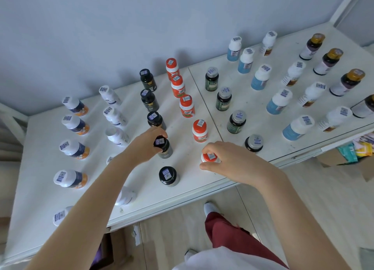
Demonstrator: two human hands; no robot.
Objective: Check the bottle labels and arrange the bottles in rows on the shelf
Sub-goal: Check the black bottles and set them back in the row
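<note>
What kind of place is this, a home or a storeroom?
Likely a storeroom: a white shelf holds many bottles in sorted rows, most topped with barcode stickers, and a cardboard box sits beside it.

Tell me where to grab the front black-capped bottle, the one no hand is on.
On the front bottle, probably the round black cap, pinched round its rim from straight above. The bottle stands upright with its top open to the camera and nothing touching it. The left hand holds the next bottle just behind, so the rear is crowded.
</note>
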